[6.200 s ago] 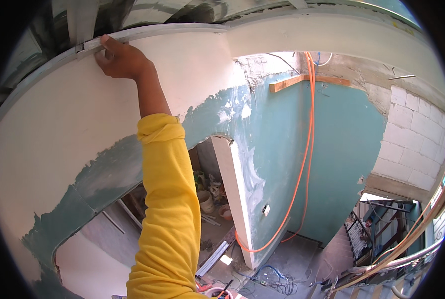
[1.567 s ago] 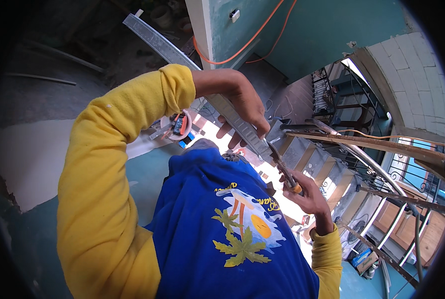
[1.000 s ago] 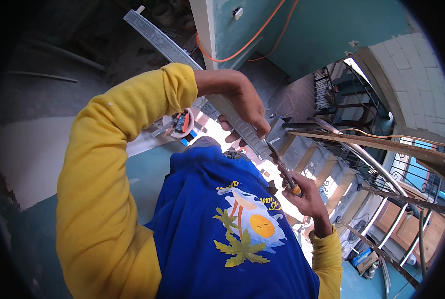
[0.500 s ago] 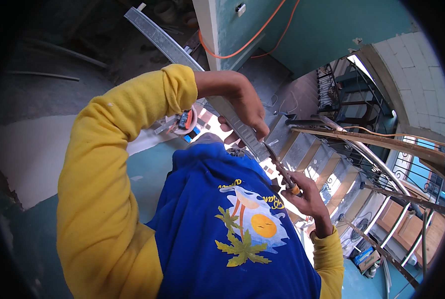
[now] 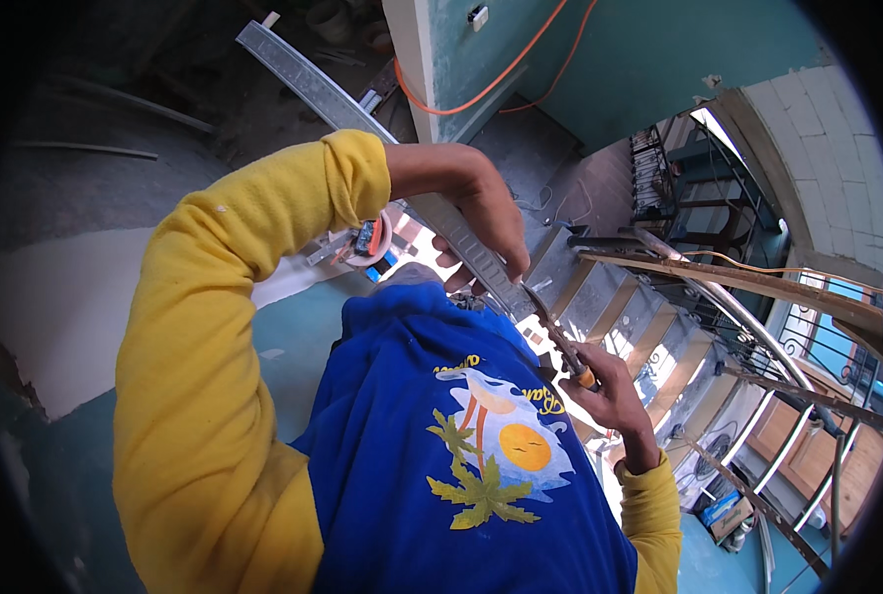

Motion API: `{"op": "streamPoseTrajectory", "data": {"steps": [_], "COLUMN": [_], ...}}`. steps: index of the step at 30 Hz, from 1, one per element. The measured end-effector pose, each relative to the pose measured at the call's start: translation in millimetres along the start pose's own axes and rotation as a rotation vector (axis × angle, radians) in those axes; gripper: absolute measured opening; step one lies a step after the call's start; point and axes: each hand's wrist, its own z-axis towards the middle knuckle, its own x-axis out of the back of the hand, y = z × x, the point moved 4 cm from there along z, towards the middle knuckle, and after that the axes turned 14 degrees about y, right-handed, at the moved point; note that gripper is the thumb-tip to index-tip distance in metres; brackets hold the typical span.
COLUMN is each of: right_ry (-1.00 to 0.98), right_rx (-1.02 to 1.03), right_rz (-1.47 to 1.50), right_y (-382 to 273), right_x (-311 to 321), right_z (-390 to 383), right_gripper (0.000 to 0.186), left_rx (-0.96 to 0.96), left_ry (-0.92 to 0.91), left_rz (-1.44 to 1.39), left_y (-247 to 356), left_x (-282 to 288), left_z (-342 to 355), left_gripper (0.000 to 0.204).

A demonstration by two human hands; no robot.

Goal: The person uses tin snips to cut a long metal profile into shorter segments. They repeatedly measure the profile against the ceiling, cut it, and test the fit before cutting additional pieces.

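Note:
A long grey metal channel (image 5: 313, 87) slants from the upper left down to the middle, across the front of my body. My left hand (image 5: 488, 216) is bent over its near end, thumb on one side and fingers curled round the other. In my right hand (image 5: 608, 386) I grip tin snips (image 5: 560, 342) with worn metal and an orange-yellow handle end. Their blades meet the channel's near end, just past my left fingers. How far the jaws are apart is too small to tell.
Below and right, stairs (image 5: 625, 312) descend beside a metal railing (image 5: 758, 342) and a wooden plank (image 5: 748, 282). An orange cord (image 5: 481, 97) hangs by the teal wall (image 5: 639, 69). Beside my left arm stands a bucket (image 5: 380, 243) with tools. A white board (image 5: 75, 307) lies left.
The channel's far end has shifted slightly left and down. My left hand has moved a little with it; the snips stay at the near end.

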Motion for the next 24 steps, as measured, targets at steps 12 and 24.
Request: {"op": "streamPoseTrajectory", "data": {"steps": [12,24], "right_ry": [0.093,0.132], "right_rx": [0.070,0.038], "right_rz": [-0.011,-0.139], "right_y": [-4,-8], "right_x": [-3,-16], "right_z": [5,10], "right_gripper": [0.050,0.043], "left_rx": [-0.093,0.028], "left_ry": [0.002,0.178], "left_rz": [0.273,0.278], "left_y": [-6,-11], "left_x": [5,10], "left_z": [12,-4], "left_gripper": [0.037,0.034]}}
